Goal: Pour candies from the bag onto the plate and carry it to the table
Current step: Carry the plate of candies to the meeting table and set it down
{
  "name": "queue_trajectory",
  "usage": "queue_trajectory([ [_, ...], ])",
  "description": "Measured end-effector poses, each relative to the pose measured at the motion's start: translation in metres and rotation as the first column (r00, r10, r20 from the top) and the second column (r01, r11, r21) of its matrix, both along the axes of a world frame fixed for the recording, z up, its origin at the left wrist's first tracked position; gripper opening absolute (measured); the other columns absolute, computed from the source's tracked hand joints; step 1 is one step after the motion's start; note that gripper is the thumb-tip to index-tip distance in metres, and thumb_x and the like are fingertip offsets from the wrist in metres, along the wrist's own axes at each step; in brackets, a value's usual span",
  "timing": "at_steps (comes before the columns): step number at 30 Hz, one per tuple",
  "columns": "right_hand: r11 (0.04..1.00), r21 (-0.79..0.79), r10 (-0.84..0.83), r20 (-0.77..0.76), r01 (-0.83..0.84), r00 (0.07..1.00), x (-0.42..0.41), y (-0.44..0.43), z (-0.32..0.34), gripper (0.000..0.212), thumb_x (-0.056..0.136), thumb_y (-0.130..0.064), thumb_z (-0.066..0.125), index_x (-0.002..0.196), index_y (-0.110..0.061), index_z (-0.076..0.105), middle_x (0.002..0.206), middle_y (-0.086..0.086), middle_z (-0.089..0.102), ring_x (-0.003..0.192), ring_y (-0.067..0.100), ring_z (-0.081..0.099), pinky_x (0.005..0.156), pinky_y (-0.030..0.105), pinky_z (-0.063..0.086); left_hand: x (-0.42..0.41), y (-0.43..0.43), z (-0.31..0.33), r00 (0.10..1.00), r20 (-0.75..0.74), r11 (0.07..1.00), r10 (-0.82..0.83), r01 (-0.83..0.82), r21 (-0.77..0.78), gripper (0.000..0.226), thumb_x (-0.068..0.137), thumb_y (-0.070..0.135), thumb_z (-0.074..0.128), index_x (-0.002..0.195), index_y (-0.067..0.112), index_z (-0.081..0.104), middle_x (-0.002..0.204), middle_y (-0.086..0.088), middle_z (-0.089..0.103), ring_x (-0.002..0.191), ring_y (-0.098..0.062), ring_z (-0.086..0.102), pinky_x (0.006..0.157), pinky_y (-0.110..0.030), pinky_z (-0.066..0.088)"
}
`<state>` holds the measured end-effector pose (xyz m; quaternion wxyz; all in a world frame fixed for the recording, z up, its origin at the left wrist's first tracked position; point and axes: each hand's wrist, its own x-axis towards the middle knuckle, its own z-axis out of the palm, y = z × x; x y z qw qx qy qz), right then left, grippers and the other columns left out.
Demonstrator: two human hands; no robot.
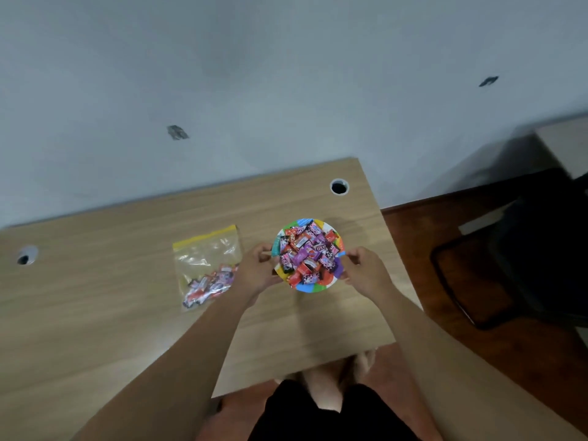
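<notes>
Plate of candies | left hand grip pinches rim | right hand grip pinches opposite rim

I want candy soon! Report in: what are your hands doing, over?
Left hand and right hand grip the plate by opposite rims. Candies heaped on it. Bag lies left on the table, some left inside. Nothing blocking.

rainbow-segmented plate, red and purple candies, clear yellow-topped bag, light woodgrain desk
</notes>
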<state>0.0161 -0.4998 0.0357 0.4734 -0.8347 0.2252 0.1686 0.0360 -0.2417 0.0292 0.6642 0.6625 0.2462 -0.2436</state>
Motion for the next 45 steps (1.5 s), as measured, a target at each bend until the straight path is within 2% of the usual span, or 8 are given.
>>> queue_trajectory([
  [8, 0.995, 0.001, -0.101, 0.047, 0.101, 0.994, -0.028, -0.029, 0.027, 0.013, 0.099, -0.028, 0.068, 0.103, -0.016, 0.071, 0.087, 0.004, 0.082, 0.067, 0.013, 0.081, 0.075, 0.041, 0.067, 0.0, -0.033, 0.031, 0.995, 0.052, 0.996, -0.086, 0.088, -0.027, 0.012, 0.106, 0.002, 0.058, 0.111, 0.008, 0.066, 0.115, -0.017, 0.073, 0.087, -0.031, 0.075, 0.067, -0.036, 0.068],
  [15, 0.99, -0.042, -0.13, 0.103, 0.135, 0.986, -0.072, -0.076, 0.049, 0.009, 0.1, -0.028, 0.067, 0.092, -0.026, 0.064, 0.083, -0.002, 0.081, 0.064, 0.009, 0.08, 0.077, 0.046, 0.068, -0.022, -0.083, 0.056, 0.982, 0.09, 0.983, -0.167, 0.172, -0.057, 0.011, 0.105, 0.005, 0.062, 0.113, 0.009, 0.07, 0.11, -0.018, 0.077, 0.081, -0.028, 0.075, 0.067, -0.035, 0.068],
  [20, 0.981, -0.07, -0.174, 0.104, 0.182, 0.979, -0.118, -0.123, 0.061, 0.013, 0.099, -0.034, 0.067, 0.098, -0.021, 0.065, 0.077, -0.001, 0.082, 0.064, 0.008, 0.08, 0.079, 0.045, 0.068, -0.056, -0.133, 0.07, 0.971, 0.082, 0.969, -0.225, 0.232, -0.082, 0.014, 0.105, 0.005, 0.062, 0.118, 0.003, 0.068, 0.103, -0.017, 0.078, 0.076, -0.027, 0.075, 0.063, -0.033, 0.066],
  [26, 0.961, -0.118, -0.237, 0.113, 0.25, 0.965, -0.193, -0.183, 0.08, 0.017, 0.101, -0.037, 0.066, 0.1, -0.02, 0.066, 0.076, -0.001, 0.081, 0.064, 0.007, 0.079, 0.073, 0.04, 0.067, -0.114, -0.2, 0.082, 0.946, 0.08, 0.944, -0.315, 0.321, -0.072, 0.02, 0.106, 0.01, 0.061, 0.124, 0.003, 0.067, 0.123, -0.024, 0.077, 0.091, -0.033, 0.077, 0.071, -0.035, 0.068],
  [29, 0.947, -0.146, -0.268, 0.133, 0.286, 0.954, -0.233, -0.216, 0.086, 0.014, 0.101, -0.037, 0.066, 0.1, -0.023, 0.067, 0.083, -0.003, 0.08, 0.072, 0.01, 0.079, 0.074, 0.041, 0.068, -0.144, -0.238, 0.09, 0.927, 0.09, 0.927, -0.364, 0.37, -0.063, 0.021, 0.106, 0.011, 0.061, 0.126, 0.004, 0.066, 0.118, -0.021, 0.078, 0.086, -0.029, 0.078, 0.064, -0.03, 0.067],
  [34, 0.915, -0.167, -0.349, 0.135, 0.368, 0.927, -0.302, -0.267, 0.098, 0.016, 0.105, -0.037, 0.062, 0.105, -0.021, 0.065, 0.089, -0.006, 0.077, 0.075, 0.008, 0.075, 0.062, 0.028, 0.061, -0.194, -0.302, 0.099, 0.883, 0.109, 0.884, -0.456, 0.463, -0.057, 0.008, 0.105, 0.015, 0.064, 0.111, 0.017, 0.069, 0.114, -0.017, 0.08, 0.081, -0.022, 0.08, 0.067, -0.03, 0.066],
  [40, 0.854, -0.121, -0.489, 0.144, 0.505, 0.86, -0.383, -0.33, 0.112, 0.016, 0.106, -0.035, 0.06, 0.104, -0.02, 0.064, 0.085, -0.001, 0.079, 0.07, 0.011, 0.078, 0.065, 0.033, 0.065, -0.243, -0.384, 0.106, 0.794, 0.14, 0.797, -0.591, 0.602, -0.05, 0.021, 0.106, 0.02, 0.065, 0.124, 0.014, 0.072, 0.117, -0.015, 0.081, 0.1, -0.026, 0.082, 0.075, -0.033, 0.067],
  [45, 0.788, -0.067, -0.595, 0.171, 0.612, 0.785, -0.449, -0.382, 0.117, 0.016, 0.105, -0.033, 0.061, 0.099, -0.019, 0.064, 0.09, 0.002, 0.079, 0.071, 0.014, 0.079, 0.068, 0.036, 0.067, -0.282, -0.458, 0.12, 0.695, 0.151, 0.7, -0.703, 0.713, -0.028, 0.02, 0.106, 0.02, 0.063, 0.124, 0.016, 0.072, 0.113, -0.01, 0.083, 0.099, -0.021, 0.083, 0.077, -0.034, 0.068],
])
